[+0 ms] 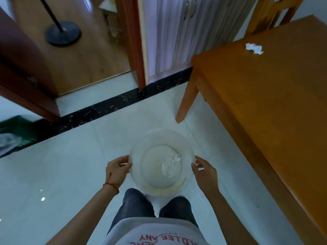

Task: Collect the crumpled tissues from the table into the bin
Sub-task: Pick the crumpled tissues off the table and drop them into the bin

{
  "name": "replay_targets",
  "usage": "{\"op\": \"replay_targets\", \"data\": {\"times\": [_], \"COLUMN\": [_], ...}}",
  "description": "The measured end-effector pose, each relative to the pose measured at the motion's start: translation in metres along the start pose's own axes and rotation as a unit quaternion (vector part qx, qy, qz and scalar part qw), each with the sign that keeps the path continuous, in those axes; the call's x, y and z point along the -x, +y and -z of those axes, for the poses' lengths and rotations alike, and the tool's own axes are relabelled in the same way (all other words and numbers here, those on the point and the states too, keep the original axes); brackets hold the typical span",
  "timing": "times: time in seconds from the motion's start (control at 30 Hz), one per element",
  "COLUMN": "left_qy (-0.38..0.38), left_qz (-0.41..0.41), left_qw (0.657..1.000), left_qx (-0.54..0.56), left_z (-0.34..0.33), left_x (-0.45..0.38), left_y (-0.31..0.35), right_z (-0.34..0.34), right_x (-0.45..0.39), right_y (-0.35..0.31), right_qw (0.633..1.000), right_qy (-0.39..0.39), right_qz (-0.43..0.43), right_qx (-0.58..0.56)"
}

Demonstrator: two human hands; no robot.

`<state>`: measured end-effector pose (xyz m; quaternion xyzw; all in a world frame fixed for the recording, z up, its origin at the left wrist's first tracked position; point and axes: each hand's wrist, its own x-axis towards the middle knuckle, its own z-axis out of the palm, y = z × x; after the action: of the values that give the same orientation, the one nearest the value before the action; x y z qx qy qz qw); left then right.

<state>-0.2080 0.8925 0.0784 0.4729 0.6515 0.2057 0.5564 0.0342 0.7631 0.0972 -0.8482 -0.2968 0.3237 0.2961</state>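
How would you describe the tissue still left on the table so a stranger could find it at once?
Start at the orange wooden table on the right. Near its far end, by the chair, lies a crumpled white tissue. It is the only white thing on the tabletop.

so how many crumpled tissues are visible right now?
2. One crumpled tissue lies on the table; one tissue is inside the bin. The table's right part is out of frame.

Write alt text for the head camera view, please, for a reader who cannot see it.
A person's left hand and right hand hold the rim of a round translucent white plastic bin above a pale tiled floor, with crumpled white tissue inside. To the right, another crumpled white tissue lies on an orange wooden table.
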Motion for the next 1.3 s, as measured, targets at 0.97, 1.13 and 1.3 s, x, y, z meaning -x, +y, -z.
{"op": "replay_targets", "data": {"times": [0.97, 1.13, 1.3], "left_qy": [0.099, 0.093, 0.049], "left_qz": [0.012, 0.000, -0.019], "left_qw": [0.992, 0.994, 0.998], "left_qx": [0.072, 0.049, 0.024], "left_z": [0.097, 0.098, 0.100], "left_x": [-0.234, -0.286, -0.345], "left_y": [0.129, 0.174, 0.211], "right_z": [-0.109, -0.110, -0.118], "right_x": [-0.238, -0.287, -0.330], "right_y": [-0.220, -0.255, -0.278], "right_qw": [0.994, 0.995, 0.997], "right_qy": [-0.072, -0.061, -0.038], "right_qz": [0.074, 0.074, 0.046], "right_qx": [-0.035, -0.030, -0.058]}}
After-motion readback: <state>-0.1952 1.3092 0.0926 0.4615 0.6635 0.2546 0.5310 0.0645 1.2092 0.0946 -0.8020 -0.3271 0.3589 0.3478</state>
